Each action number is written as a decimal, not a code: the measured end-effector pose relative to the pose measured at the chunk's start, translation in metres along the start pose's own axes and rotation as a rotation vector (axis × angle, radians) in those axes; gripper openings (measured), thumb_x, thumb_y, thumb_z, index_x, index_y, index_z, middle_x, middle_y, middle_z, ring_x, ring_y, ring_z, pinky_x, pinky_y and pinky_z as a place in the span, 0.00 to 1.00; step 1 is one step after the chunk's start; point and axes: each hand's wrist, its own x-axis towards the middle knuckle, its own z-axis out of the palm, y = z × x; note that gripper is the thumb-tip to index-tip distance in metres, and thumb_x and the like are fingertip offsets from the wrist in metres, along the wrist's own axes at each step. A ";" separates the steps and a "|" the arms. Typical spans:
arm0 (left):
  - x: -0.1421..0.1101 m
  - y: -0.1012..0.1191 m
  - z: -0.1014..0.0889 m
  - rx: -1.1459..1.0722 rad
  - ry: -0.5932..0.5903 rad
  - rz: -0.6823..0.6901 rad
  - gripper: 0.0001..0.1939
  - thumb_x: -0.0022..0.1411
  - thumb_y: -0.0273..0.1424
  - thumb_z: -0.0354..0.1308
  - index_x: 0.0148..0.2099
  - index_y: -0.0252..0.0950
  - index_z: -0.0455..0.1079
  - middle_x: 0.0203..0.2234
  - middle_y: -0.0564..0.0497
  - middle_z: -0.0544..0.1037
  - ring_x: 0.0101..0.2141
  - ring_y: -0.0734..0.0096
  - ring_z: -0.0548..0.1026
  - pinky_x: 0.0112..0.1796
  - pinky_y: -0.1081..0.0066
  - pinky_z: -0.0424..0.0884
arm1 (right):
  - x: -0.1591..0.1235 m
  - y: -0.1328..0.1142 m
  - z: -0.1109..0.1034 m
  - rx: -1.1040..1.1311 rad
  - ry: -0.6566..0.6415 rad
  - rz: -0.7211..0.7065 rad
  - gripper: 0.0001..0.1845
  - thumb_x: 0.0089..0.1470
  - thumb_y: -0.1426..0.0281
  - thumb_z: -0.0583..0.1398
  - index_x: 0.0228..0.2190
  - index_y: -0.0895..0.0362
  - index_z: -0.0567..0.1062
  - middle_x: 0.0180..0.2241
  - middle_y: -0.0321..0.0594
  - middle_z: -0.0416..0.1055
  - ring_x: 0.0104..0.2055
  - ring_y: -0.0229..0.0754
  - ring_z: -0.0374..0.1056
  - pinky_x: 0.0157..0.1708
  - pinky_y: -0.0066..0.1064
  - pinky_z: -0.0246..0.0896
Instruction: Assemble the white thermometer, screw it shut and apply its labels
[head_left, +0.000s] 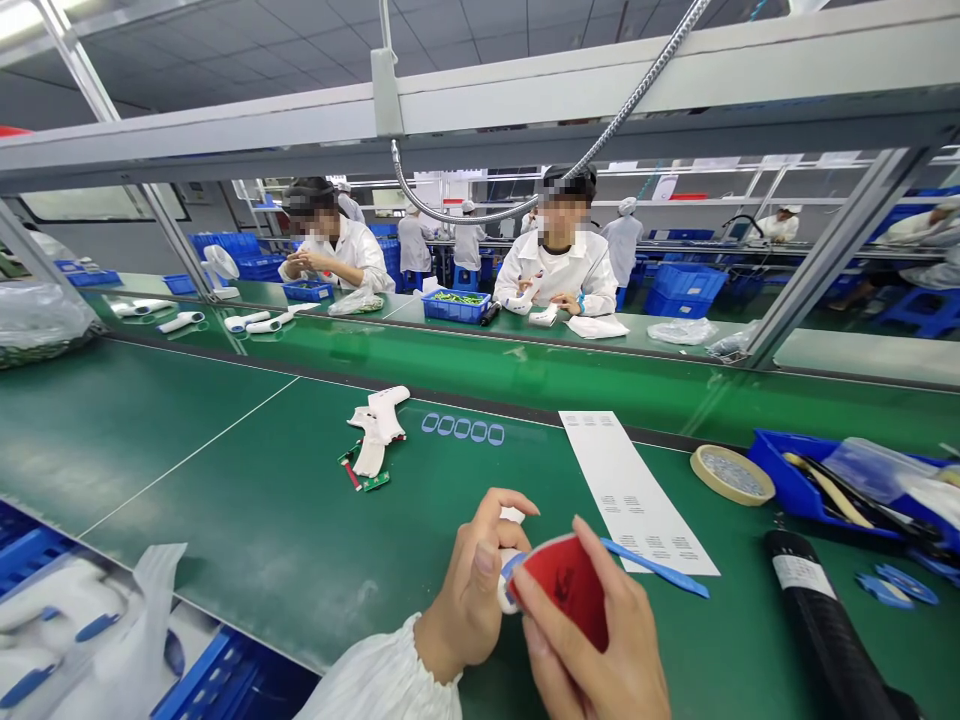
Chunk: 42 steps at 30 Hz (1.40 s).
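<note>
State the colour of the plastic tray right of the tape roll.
The plastic tray is blue, shown best in the head view.

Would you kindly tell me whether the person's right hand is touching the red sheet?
Touching: the head view shows the right hand with its fingers pressed on the red sheet.

A curved red film [562,585] with a dark mark on its face bows outward, its lower edge pressed against the fingers of the right hand [600,670]. Just left of the film, the left hand [472,590] curls around a small white plastic part [510,590], mostly hidden, with a blue band along one edge. A blue plastic strip [652,565] runs rightward and slightly downward from the film, narrow and nearly straight, lying tilted.
</note>
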 end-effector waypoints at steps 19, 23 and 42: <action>0.001 0.000 0.002 0.040 -0.018 0.025 0.38 0.58 0.62 0.34 0.48 0.34 0.62 0.16 0.57 0.63 0.17 0.79 0.55 0.20 0.76 0.51 | 0.000 0.007 0.000 0.005 0.016 -0.050 0.19 0.57 0.76 0.54 0.48 0.48 0.71 0.61 0.58 0.46 0.49 0.60 0.58 0.34 0.49 0.65; 0.001 0.000 0.002 0.048 -0.022 0.022 0.38 0.58 0.62 0.34 0.49 0.34 0.62 0.16 0.57 0.61 0.17 0.78 0.55 0.20 0.75 0.52 | 0.000 0.009 0.000 0.011 0.043 -0.034 0.19 0.57 0.76 0.54 0.49 0.50 0.71 0.60 0.60 0.46 0.49 0.59 0.58 0.36 0.49 0.64; 0.002 -0.001 -0.001 -0.002 0.012 0.007 0.37 0.59 0.61 0.34 0.47 0.34 0.64 0.16 0.56 0.63 0.17 0.78 0.55 0.20 0.76 0.51 | -0.002 0.006 0.000 0.056 0.007 -0.031 0.19 0.59 0.75 0.53 0.49 0.46 0.71 0.61 0.54 0.46 0.51 0.58 0.58 0.38 0.46 0.63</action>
